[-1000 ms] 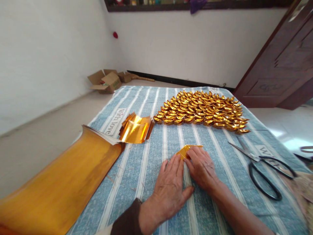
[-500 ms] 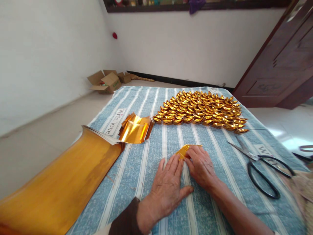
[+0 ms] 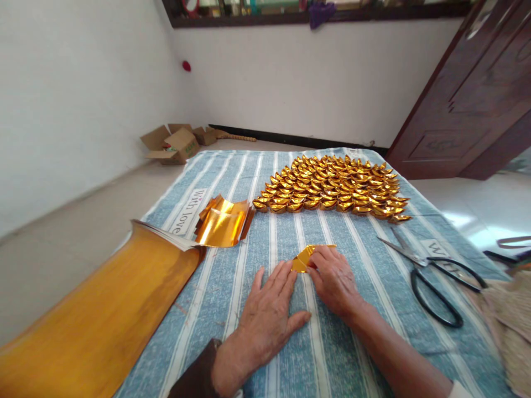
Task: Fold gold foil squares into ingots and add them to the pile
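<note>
A small folded piece of gold foil paper [image 3: 306,255] lies on the blue striped cloth [image 3: 290,232]. My right hand [image 3: 334,279] presses down on the paper's near right part with its fingertips. My left hand [image 3: 265,318] lies flat on the cloth, fingers spread, its tips touching the paper's left corner. Beyond the hands sits a dense cluster of several folded gold paper ingots [image 3: 334,185].
A loose stack of gold foil sheets [image 3: 224,224] lies to the left, beside a long curved roll of orange-gold paper [image 3: 103,315]. Black scissors [image 3: 433,273] lie on the right. Open cardboard boxes [image 3: 172,145] stand by the wall. A dark wooden door [image 3: 473,99] is at the right.
Both hands stay on the folded gold paper, pressing it. The view has shifted a little, so everything sits slightly lower and further left.
</note>
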Demonstrator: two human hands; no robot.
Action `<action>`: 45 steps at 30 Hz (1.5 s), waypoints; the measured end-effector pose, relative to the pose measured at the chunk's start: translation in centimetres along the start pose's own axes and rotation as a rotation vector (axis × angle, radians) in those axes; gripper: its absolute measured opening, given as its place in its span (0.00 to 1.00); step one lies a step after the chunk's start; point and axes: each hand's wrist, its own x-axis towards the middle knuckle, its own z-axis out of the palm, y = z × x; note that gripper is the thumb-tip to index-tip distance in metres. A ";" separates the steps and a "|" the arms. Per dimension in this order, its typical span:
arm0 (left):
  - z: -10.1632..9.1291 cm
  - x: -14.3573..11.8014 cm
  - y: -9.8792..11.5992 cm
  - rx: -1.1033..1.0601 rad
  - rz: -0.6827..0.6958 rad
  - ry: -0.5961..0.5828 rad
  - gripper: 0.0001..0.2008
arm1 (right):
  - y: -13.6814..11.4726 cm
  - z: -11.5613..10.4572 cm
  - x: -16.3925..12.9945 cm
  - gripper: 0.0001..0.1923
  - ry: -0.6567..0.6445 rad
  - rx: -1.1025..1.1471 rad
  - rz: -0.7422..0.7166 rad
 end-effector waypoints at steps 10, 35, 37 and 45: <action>-0.6 -0.8 -0.7 0.114 -0.053 0.023 0.31 | -0.2 -0.2 0.2 0.06 -0.015 0.013 0.027; 0.3 0.6 1.5 0.197 0.020 0.200 0.24 | -0.7 -0.4 0.7 0.04 -0.081 0.037 0.108; 0.6 1.3 1.7 0.159 0.023 0.133 0.25 | -0.6 -0.4 0.6 0.05 -0.077 0.039 0.106; 1.0 1.7 1.5 0.129 -0.046 0.034 0.28 | -0.3 -0.4 0.6 0.06 -0.059 0.088 0.100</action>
